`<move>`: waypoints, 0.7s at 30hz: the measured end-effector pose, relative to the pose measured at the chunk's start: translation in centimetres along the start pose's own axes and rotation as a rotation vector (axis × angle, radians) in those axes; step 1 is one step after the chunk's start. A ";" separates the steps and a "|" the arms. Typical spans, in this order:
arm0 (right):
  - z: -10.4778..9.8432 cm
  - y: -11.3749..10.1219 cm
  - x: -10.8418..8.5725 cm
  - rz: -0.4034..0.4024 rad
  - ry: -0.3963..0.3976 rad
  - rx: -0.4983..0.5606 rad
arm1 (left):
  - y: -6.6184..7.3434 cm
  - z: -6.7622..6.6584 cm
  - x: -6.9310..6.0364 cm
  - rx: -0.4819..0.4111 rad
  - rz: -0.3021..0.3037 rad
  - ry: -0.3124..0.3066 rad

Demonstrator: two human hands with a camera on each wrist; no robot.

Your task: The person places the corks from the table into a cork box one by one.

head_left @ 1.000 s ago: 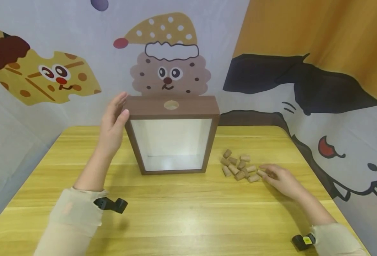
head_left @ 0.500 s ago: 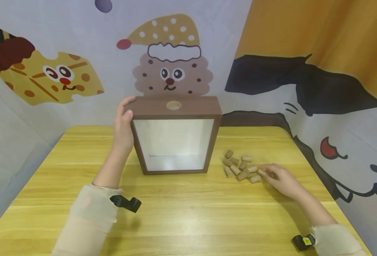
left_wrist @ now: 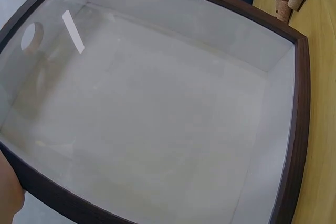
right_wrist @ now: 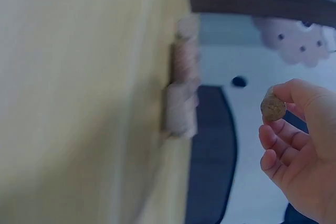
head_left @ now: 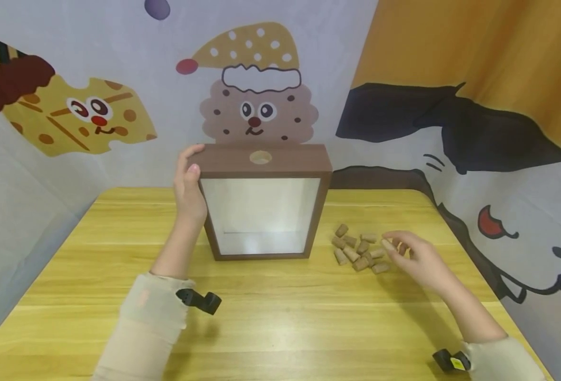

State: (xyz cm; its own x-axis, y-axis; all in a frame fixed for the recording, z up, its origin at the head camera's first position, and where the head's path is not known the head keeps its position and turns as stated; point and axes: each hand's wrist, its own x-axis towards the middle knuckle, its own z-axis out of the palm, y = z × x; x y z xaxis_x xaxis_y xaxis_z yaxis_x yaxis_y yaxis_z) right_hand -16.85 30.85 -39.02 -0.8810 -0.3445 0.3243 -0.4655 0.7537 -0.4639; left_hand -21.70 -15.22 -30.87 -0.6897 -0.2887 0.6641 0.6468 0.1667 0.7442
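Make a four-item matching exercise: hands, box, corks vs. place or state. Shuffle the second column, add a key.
1. left hand
2. corks
3. right hand
4. box

A. pinching a single cork between fingers and thumb
B. brown-framed, standing upright, round hole in the top
C. gripping an upper corner
D. loosely heaped on the table

Pairs: 1-C, 2-D, 3-A, 4-B

Upright brown box (head_left: 266,172), round-holed on top — one cork (right_wrist: 273,107) aloft, loose corks (head_left: 350,254) nearby
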 end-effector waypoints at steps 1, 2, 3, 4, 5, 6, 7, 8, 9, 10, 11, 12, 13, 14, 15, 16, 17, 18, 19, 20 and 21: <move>-0.2 -0.6 0.2 -0.010 0.013 0.006 | 0.0 0.0 0.0 0.001 0.005 0.003; -0.3 -1.2 0.4 -0.023 0.029 0.008 | 0.0 0.0 0.1 0.001 0.012 0.006; -0.5 -1.8 0.7 -0.035 0.042 0.012 | -0.1 0.1 0.1 -0.001 0.014 0.008; -0.6 -2.3 0.9 -0.041 0.056 0.017 | -0.1 0.1 0.1 -0.001 0.016 0.011; -0.8 -2.9 1.1 -0.048 0.068 0.025 | -0.2 0.1 0.1 0.001 0.020 0.013; -0.9 -3.6 1.3 -0.051 0.078 0.035 | -0.2 0.1 0.1 0.001 0.022 0.015; -1.1 -4.2 1.4 -0.049 0.088 0.045 | -0.3 0.1 0.1 0.001 0.027 0.016; -1.2 -4.8 1.6 -0.050 0.098 0.055 | -0.3 0.1 0.1 -0.001 0.030 0.017; -1.3 -5.4 1.7 -0.050 0.108 0.066 | -0.4 0.2 0.1 0.000 0.034 0.018; -1.4 -5.9 1.9 -0.052 0.120 0.076 | -0.4 0.2 0.1 0.003 0.040 0.019; -1.5 -6.5 2.0 -0.054 0.131 0.088 | -0.4 0.2 0.1 0.005 0.045 0.018; -1.7 -7.1 2.2 -0.056 0.142 0.096 | -0.4 0.2 0.1 0.004 0.044 0.019; -1.8 -7.7 2.3 -0.062 0.156 0.105 | -0.5 0.2 0.1 0.007 0.048 0.021; -1.9 -8.2 2.5 -0.069 0.167 0.114 | -0.5 0.2 0.1 0.006 0.045 0.023; -2.0 -8.7 2.6 -0.075 0.179 0.123 | -0.5 0.2 0.1 0.010 0.046 0.024; -2.2 -9.2 2.8 -0.089 0.192 0.134 | -0.5 0.2 0.1 0.012 0.045 0.025; -2.3 -9.8 2.9 -0.096 0.204 0.145 | -0.6 0.2 0.1 0.014 0.044 0.027; -2.5 -10.3 3.0 -0.108 0.215 0.156 | -0.6 0.2 0.1 0.013 0.038 0.028; -2.7 -10.8 3.2 -0.120 0.225 0.164 | -0.6 0.1 0.1 0.015 0.043 0.030; -2.9 -11.3 3.4 -0.140 0.238 0.172 | -0.6 0.1 0.1 0.012 0.040 0.030; -3.0 -11.8 3.6 -0.158 0.252 0.186 | -0.6 0.1 0.1 0.015 0.041 0.030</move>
State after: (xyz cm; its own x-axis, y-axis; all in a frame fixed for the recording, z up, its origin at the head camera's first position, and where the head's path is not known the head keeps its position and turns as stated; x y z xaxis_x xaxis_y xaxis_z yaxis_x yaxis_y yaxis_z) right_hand -14.27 22.38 -29.89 -0.7591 -0.2826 0.5864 -0.6223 0.5795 -0.5263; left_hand -22.17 -15.22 -31.23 -0.6521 -0.3096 0.6921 0.6696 0.1931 0.7172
